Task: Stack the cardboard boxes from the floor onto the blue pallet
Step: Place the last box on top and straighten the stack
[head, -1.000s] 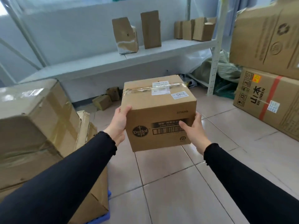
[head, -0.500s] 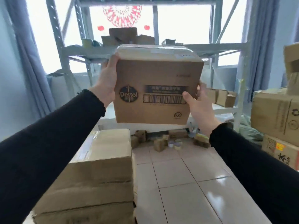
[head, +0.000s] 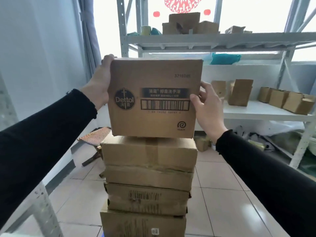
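**Q:** Where is the box?

**A:** The Dettol box (head: 154,98) sits at the top of a stack of cardboard boxes (head: 147,177), its bottom edge at the uppermost carton. The left hand (head: 100,82) clamps its left side, fingers over the top corner; the right hand (head: 207,108) presses its right side.

**Q:** How to set it well?

**A:** Square its edges with the carton below, lower flat, and let go only once it rests steady; the column looks tall and slightly uneven, so a push could tip it.

**Q:** And around?

**A:** Only a sliver of blue (head: 101,235) shows at the base, on a pale tiled floor (head: 222,202). Beyond, white shelving (head: 256,112) holds small cartons before a bright window (head: 256,12).
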`<state>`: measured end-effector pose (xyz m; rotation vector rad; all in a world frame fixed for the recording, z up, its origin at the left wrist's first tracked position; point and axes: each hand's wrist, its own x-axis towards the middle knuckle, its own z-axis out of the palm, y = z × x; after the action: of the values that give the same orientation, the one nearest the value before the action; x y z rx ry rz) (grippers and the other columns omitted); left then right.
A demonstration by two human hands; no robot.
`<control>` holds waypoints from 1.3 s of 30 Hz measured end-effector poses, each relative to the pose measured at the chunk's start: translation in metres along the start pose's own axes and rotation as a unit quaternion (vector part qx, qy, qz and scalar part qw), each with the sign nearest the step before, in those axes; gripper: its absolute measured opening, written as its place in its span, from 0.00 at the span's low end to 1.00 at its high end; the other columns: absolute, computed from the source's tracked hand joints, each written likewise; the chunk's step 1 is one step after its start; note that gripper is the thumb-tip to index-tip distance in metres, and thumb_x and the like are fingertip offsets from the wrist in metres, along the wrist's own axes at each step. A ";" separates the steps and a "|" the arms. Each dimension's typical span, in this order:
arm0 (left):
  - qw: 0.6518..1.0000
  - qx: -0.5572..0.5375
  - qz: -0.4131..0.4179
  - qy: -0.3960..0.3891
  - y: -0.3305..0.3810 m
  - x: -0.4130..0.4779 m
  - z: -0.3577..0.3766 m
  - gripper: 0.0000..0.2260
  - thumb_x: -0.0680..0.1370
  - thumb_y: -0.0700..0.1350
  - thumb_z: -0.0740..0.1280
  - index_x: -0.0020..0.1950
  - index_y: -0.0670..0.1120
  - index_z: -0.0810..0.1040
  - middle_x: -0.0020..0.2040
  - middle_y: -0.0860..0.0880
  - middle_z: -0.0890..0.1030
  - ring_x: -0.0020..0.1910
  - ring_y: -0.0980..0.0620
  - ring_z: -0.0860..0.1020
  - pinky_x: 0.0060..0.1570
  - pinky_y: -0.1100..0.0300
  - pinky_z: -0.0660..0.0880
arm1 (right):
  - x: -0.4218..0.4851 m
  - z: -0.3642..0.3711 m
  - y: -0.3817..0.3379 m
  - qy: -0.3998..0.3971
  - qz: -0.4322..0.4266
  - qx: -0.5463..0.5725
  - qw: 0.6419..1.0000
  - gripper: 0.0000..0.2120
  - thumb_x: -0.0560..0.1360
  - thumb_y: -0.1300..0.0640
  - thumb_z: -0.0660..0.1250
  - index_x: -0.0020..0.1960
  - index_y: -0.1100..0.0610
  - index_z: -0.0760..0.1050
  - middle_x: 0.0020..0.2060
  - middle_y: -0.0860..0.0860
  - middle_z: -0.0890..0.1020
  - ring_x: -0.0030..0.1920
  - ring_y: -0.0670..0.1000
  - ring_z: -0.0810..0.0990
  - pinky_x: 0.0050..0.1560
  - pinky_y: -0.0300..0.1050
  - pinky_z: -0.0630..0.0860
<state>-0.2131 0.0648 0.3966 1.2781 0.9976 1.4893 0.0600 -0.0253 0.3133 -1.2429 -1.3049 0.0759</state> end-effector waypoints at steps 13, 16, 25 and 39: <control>0.997 0.069 0.046 -0.003 -0.032 -0.007 -0.012 0.30 0.79 0.70 0.57 0.73 0.53 0.74 0.59 0.50 0.84 0.47 0.54 0.83 0.33 0.64 0.79 | -0.024 0.010 0.019 -0.020 -0.001 0.026 0.999 0.23 0.82 0.55 0.67 0.76 0.49 0.68 0.63 0.41 0.80 0.59 0.35 0.78 0.55 0.30 0.76; 0.988 0.113 0.101 -0.018 -0.056 -0.013 -0.025 0.37 0.74 0.77 0.55 0.75 0.57 0.71 0.66 0.54 0.81 0.62 0.53 0.80 0.64 0.49 0.75 | -0.031 0.008 0.034 -0.032 -0.012 0.003 0.999 0.26 0.81 0.52 0.68 0.77 0.49 0.67 0.63 0.39 0.78 0.58 0.33 0.77 0.56 0.32 0.76; 0.947 0.293 0.131 -0.029 -0.196 -0.055 -0.083 0.36 0.78 0.70 0.62 0.81 0.52 0.67 0.73 0.51 0.77 0.69 0.51 0.77 0.67 0.47 0.75 | -0.081 0.021 0.101 -0.131 0.045 -0.067 0.988 0.37 0.76 0.37 0.66 0.81 0.44 0.57 0.70 0.41 0.74 0.71 0.46 0.70 0.70 0.54 0.71; 0.944 0.268 0.193 0.022 -0.222 -0.064 -0.069 0.19 0.79 0.50 0.73 0.67 0.43 0.82 0.55 0.46 0.85 0.53 0.46 0.83 0.52 0.57 0.81 | -0.092 0.044 0.136 -0.106 0.059 -0.060 0.991 0.30 0.79 0.40 0.64 0.78 0.45 0.63 0.62 0.42 0.79 0.64 0.49 0.76 0.63 0.55 0.78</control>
<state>-0.2498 0.0600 0.1584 1.9240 1.2920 1.5950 0.0728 -0.0018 0.1458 -1.4454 -1.4337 0.2230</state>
